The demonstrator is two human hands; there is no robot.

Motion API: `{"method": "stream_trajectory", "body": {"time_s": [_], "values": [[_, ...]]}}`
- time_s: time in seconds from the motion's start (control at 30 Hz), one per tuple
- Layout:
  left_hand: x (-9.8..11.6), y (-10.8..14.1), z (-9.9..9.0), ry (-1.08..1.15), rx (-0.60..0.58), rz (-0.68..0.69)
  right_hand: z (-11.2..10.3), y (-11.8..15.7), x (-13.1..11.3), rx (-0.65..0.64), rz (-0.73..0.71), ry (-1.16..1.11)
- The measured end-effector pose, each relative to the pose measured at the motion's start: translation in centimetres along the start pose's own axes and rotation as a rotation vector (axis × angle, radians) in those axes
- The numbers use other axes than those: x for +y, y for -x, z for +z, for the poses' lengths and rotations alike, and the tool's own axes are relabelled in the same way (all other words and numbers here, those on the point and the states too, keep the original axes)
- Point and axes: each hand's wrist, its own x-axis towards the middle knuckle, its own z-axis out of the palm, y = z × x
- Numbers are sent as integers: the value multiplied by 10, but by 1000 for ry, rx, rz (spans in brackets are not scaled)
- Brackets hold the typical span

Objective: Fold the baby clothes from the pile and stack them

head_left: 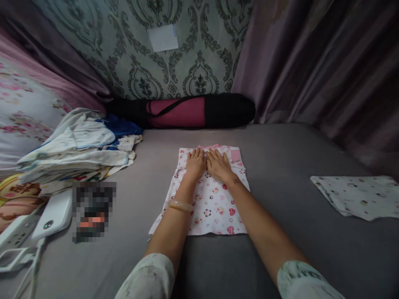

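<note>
A small white garment (215,207) printed with pink hearts and flowers lies flat on the grey sheet in front of me, partly folded into a rough rectangle. Pink trim shows along its far edge and at its far right corner. My left hand (196,162) rests palm down on the far part of the cloth, fingers stretched out. Beside it, my right hand (217,164) also lies flat on the garment with its fingers extended. The two hands nearly meet in the middle. Neither one grips anything; the fabric beneath the palms is hidden.
A folded speckled white cloth (358,195) lies at the right. On the left are a heap of clothes (84,141), a white power bank (54,214), a power strip (17,232) and a pixelated patch. A long black and red bag (177,112) lies along the patterned wall.
</note>
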Motion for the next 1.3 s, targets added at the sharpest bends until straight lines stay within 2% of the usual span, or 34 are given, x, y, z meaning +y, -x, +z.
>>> {"method": "stream_trajectory", "body": {"time_s": [0.27,0.43,0.57,0.83,1.0,1.1,1.2,1.3], "values": [[-19,0,-4,-35,41,-176,6,0,14,81,175,39],[-32,2,-7,25,36,-277,7,2,25,167,251,40],[-38,2,-11,61,22,-308,7,3,36,234,303,33],[-40,4,-9,59,57,-303,7,5,61,258,431,-63],[-40,4,-8,43,83,-300,7,6,63,288,417,-50],[-41,1,-12,48,17,-305,-1,6,59,228,432,-2],[-38,2,-15,-7,9,-249,-12,8,49,154,300,66],[-27,8,-12,-76,74,-44,-17,11,37,101,109,86]]}}
